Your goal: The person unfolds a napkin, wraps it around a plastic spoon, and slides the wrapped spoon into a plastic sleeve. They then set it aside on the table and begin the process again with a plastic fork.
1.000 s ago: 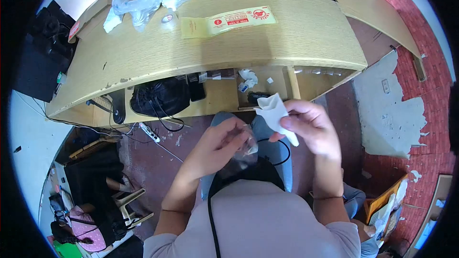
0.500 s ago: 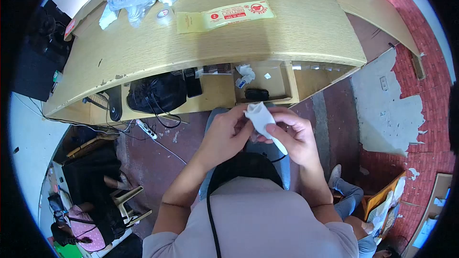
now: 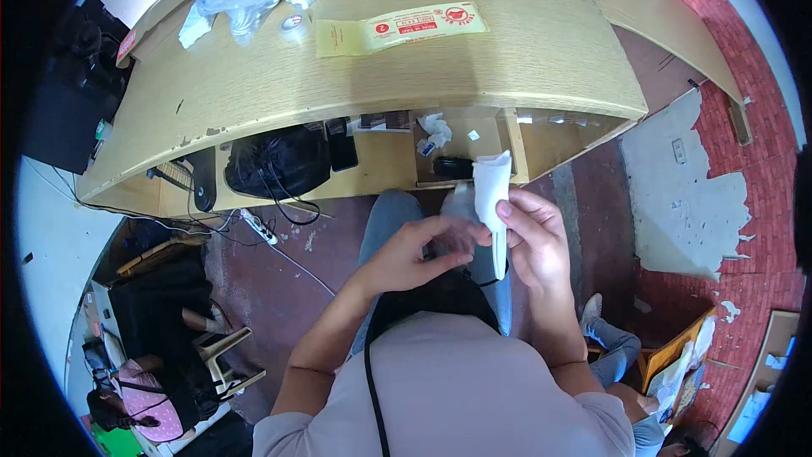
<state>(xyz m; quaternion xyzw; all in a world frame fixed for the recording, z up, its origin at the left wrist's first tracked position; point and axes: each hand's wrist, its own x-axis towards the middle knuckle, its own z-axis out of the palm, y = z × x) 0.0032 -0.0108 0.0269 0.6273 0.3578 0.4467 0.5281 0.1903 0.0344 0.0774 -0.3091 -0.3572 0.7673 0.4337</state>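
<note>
Right hand (image 3: 537, 241): thumb and fingers pinching a white, folded, tapering paper piece (image 3: 491, 190), held near upright, wide end up, over the lap short of the tabletop's near edge. Left hand (image 3: 414, 256): thumb and forefinger apart, tips just beside the paper; other fingers blurred, can't tell if they grip the blurry clear plastic film (image 3: 460, 207) there.

In view, the paper's top overlaps the front edge of the open wooden shelf (image 3: 381, 182); can't tell the gap. Black oblong case (image 3: 452, 168) sits just inside that edge.

On the pale wood-grain tabletop (image 3: 541, 59), yellow red-printed strip (image 3: 402, 31) lies well back from the near edge, wood between. Right of right hand, open floor (image 3: 596, 228) runs to the wall.
</note>
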